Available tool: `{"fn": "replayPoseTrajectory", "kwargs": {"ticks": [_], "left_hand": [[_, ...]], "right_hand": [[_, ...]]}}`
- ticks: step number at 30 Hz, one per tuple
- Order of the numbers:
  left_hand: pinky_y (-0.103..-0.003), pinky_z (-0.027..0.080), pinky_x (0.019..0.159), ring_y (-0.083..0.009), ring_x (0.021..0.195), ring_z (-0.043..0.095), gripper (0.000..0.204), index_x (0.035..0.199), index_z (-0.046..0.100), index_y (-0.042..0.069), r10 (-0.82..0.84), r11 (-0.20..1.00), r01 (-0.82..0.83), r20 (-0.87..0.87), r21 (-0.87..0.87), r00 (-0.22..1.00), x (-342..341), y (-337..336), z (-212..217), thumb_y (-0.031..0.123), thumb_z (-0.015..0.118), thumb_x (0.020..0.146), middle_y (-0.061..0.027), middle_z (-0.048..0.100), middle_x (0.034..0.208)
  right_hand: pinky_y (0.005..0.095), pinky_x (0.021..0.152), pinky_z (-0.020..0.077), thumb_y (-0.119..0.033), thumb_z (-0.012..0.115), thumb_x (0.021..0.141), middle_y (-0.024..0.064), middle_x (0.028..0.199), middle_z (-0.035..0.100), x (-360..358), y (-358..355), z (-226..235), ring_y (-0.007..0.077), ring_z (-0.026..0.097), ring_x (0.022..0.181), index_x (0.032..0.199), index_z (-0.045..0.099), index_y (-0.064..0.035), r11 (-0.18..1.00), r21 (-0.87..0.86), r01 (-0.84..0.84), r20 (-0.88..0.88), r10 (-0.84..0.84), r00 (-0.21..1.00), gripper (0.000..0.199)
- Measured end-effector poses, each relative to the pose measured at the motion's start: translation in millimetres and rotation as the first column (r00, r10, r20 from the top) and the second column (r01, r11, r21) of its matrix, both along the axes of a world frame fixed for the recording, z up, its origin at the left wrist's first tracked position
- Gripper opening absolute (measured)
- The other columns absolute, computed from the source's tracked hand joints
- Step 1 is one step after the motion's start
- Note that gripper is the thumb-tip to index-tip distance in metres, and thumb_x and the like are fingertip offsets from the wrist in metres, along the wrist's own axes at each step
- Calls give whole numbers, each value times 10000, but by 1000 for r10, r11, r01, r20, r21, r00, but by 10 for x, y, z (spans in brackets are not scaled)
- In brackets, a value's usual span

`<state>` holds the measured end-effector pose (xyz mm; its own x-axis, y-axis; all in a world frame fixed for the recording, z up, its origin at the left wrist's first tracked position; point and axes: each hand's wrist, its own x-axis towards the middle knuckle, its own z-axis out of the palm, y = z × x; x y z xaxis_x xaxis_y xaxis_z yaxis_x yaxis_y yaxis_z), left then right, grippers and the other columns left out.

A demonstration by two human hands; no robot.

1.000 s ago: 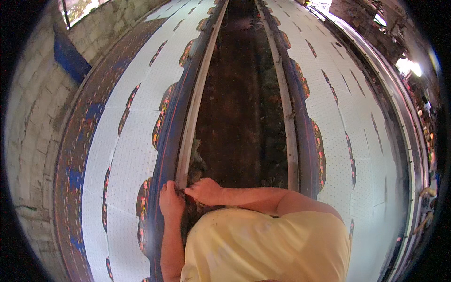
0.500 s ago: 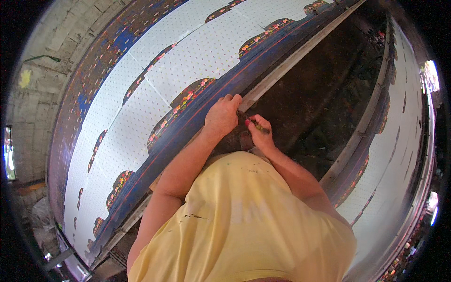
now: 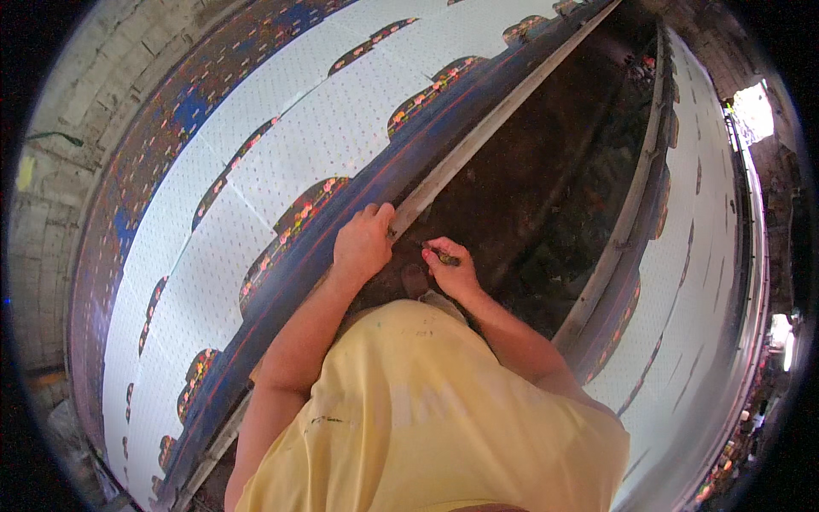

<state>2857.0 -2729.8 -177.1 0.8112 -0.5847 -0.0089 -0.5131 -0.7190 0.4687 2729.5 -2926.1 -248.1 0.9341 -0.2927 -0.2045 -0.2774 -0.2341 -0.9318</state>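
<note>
My left hand (image 3: 364, 244) is closed, its fingers curled at the wooden rail (image 3: 418, 201) along the near edge of the long table on the left. A small dark thing shows at its fingertips, too small to name. My right hand (image 3: 457, 273) is just to its right, over the dark gap between the tables. It is pinched round a short, slim, greenish-brown stick-like tool (image 3: 447, 258); a reddish spot shows at its left end. A small space separates the two hands.
White dotted fabric sheets (image 3: 290, 171) with scalloped, flower-printed borders (image 3: 294, 213) lie along the left table's dark blue surface (image 3: 337, 205). A second long table with similar white sheets (image 3: 682, 282) runs on the right. Dark floor (image 3: 520, 162) lies between them. A grey block wall (image 3: 68, 196) stands far left.
The whole view has shifted, so the tables sit farther left in it. My right hand has drawn away from the left, widening the space between the fingertips.
</note>
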Motion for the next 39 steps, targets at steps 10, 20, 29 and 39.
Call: {"fn": "replayPoseTrajectory", "kwargs": {"ticks": [10, 20, 29, 39], "left_hand": [[-559, 616, 926, -427, 1137, 730, 382, 1259, 646, 116, -12, 999, 13, 52, -37, 999, -23, 30, -46, 41, 752, 900, -181, 709, 1188], [-549, 626, 924, -409, 1157, 731, 367, 1255, 652, 98, -6, 1000, 7, 41, -21, 999, -23, 22, -42, 24, 740, 907, -171, 717, 1213], [-556, 616, 954, -428, 1160, 727, 368, 1264, 650, 110, 3, 1000, -3, 3, -26, 1000, 16, 8, -46, 49, 741, 913, -177, 722, 1231], [-561, 616, 948, -439, 1146, 723, 343, 1229, 641, 95, -10, 999, 9, -30, -47, 1000, 9, 0, -4, 30, 731, 905, -183, 712, 1193]], "right_hand": [[487, 808, 571, -133, 834, 932, 138, 945, 768, -28, 103, 237, 367, 747, 873, 1234, 758, -95, 605, -796, -15, 252, 354, 901, 313], [469, 782, 560, -114, 841, 897, 111, 911, 754, 59, 136, 280, 330, 737, 862, 1205, 757, -104, 606, -795, -15, 276, 383, 882, 319], [456, 781, 528, -151, 757, 924, 62, 943, 774, 177, 120, 187, 275, 736, 901, 1209, 746, -113, 424, -903, -66, 163, 482, 861, 288], [524, 662, 539, -146, 773, 938, 147, 844, 723, 137, 208, -98, 380, 724, 749, 1185, 694, -112, 811, -578, -90, 222, 263, 939, 262]]}}
